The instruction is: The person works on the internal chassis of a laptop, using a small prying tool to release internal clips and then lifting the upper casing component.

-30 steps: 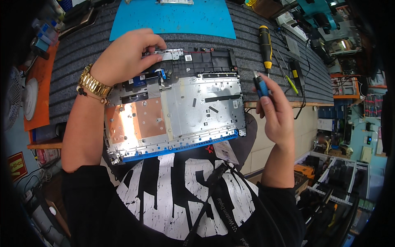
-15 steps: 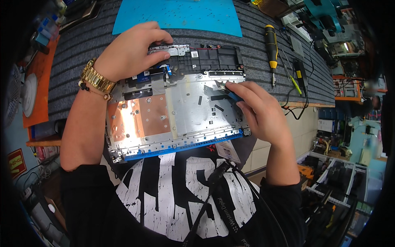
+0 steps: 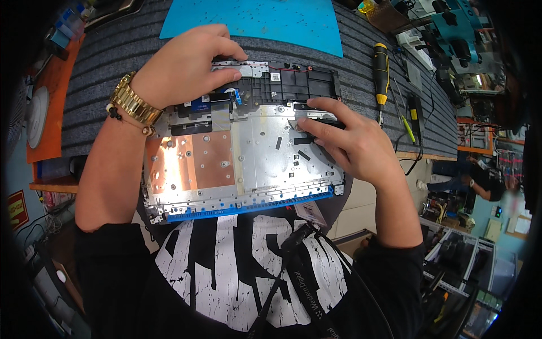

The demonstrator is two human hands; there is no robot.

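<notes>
A laptop's top case lies inner side up, its near blue-taped edge close to my body. Copper foil covers its left part, bare silver metal the middle, and black plastic the far side. My left hand grips the far left edge, thumb on the inner face and fingers over the rim. My right hand is over the right side, index finger outstretched near a black strip. Under its fingers shows the grey tip of a thin tool; most of that tool is hidden by the hand.
Ribbed grey matting covers the bench, with a blue mat at the back. To the right lie a black and yellow screwdriver, a green-handled tool and black cable. Another person is far off at the right.
My right index finger has stretched out toward the far black strip, and the tool's tip is now more covered. My left hand keeps its hold on the case. The view has shifted slightly.
</notes>
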